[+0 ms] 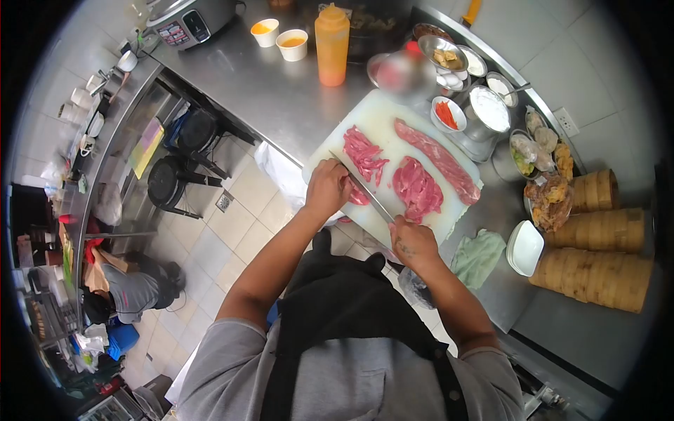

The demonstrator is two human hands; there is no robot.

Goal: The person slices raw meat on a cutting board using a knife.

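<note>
A white cutting board bears raw red meat. My right hand is closed around the handle of a knife, whose blade slants away to the upper left. Beside the blade, my left hand has its fingers curled down on a small piece of meat, partly hidden by hand and knife. Beyond the blade lies a pile of cut meat strips. Stacked meat slices sit right of the knife, and a long uncut piece of meat stretches along the board's far right side.
An orange squeeze bottle and two paper cups stand behind the board. Bowls of ingredients, including sliced red pepper, line the right back. A green cloth, white dishes and bamboo steamers lie right. Another person bends at far left.
</note>
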